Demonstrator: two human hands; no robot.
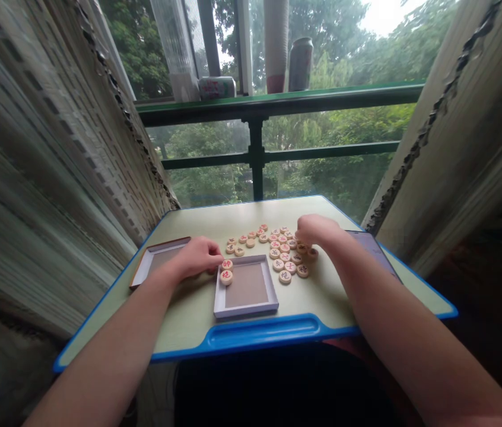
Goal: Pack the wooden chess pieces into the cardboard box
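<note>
Several round wooden chess pieces [283,252] with red and black characters lie scattered on a small pale table [197,308]. A shallow white box tray [246,308] sits at the table's front middle with two pieces [226,271] in its far left corner. My left hand [197,256] rests curled at that corner, fingertips next to the two pieces. My right hand [315,230] is closed in a pinch over the right side of the scattered pieces; what it grips is hidden.
The box lid [144,268] lies at the table's left. A dark flat phone or tablet [373,249] lies at the right. The table has a blue rim with a front groove [260,333]. Cans [299,64] stand on the green window rail beyond. Curtains hang on both sides.
</note>
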